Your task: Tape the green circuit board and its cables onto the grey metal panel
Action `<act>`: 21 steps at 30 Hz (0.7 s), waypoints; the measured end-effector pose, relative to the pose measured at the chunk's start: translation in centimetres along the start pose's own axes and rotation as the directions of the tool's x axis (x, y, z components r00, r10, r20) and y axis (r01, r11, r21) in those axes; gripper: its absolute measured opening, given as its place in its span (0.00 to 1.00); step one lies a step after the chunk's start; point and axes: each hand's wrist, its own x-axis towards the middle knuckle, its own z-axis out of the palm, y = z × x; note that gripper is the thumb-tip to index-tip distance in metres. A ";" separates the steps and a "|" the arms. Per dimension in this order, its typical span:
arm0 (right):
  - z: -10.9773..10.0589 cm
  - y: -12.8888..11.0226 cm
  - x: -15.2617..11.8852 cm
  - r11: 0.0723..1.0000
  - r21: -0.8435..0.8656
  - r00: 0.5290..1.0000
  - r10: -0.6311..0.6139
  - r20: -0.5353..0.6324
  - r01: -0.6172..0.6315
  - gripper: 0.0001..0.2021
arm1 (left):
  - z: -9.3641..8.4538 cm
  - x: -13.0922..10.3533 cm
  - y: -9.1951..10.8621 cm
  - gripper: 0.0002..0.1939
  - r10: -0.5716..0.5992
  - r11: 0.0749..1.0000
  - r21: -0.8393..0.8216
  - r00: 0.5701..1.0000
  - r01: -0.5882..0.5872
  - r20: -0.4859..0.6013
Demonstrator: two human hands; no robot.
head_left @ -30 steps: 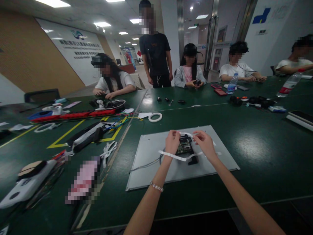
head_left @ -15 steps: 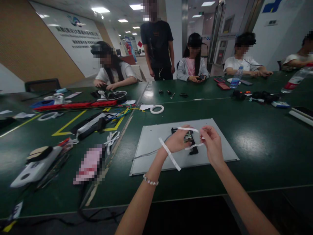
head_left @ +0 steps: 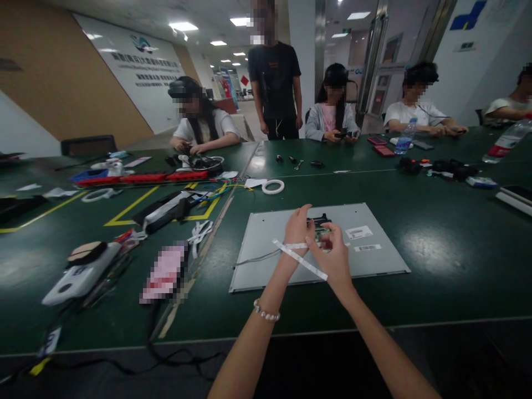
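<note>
Green table [head_left: 440, 299] with grey panel [head_left: 366, 263], white ring [head_left: 273, 192], wrench [head_left: 298, 164]

White strip lengths over a pale panel and its dark-framed board
We see one narrow white strip [head_left: 302, 260] with faint regular marks slanting across the left wrist, its lower end by the right hand [head_left: 336, 260]; a second white length [head_left: 295, 246] runs nearly level, crossing it, and we cannot tell whether the two join. Beyond, we make out a black frame [head_left: 319, 219] and a bit of green circuit board, mostly hidden by fingers, on a flat grey panel [head_left: 348, 219] bearing two white labels [head_left: 358, 233], a thin cable [head_left: 260, 258] crossing its left part.
</note>
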 end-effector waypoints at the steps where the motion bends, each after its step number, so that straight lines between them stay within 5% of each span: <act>1: -0.4 0.1 0.0 1.000 -0.007 0.998 0.012 0.066 -0.012 0.29 | -0.1 -0.1 -0.1 0.23 -0.003 1.000 0.000 1.000 0.003 -0.003; 4: -1.8 0.6 -0.2 0.997 0.040 0.979 0.053 0.195 -0.062 0.31 | -0.4 -0.4 -0.3 0.22 -0.009 1.000 0.002 1.000 0.009 -0.016; 8: -2.8 0.8 -1.5 0.979 0.130 0.967 0.129 0.220 -0.160 0.21 | -0.9 -0.4 0.0 0.22 -0.021 0.998 0.052 0.995 0.026 -0.099; 12: -1.6 0.2 -2.7 0.958 0.194 0.903 0.113 0.414 -0.209 0.17 | -1.2 -0.4 0.6 0.22 -0.039 0.990 0.128 0.984 0.062 -0.172; 17: 0.2 -2.2 -4.2 0.967 0.207 0.890 0.039 0.454 -0.148 0.12 | -1.1 -0.7 -0.8 0.21 -0.037 0.970 0.228 0.978 0.085 -0.207; 21: -0.6 -7.2 -6.9 0.966 0.245 0.747 -0.103 0.657 -0.081 0.07 | -0.7 -0.5 -3.8 0.21 -0.064 0.964 0.240 0.977 0.113 -0.202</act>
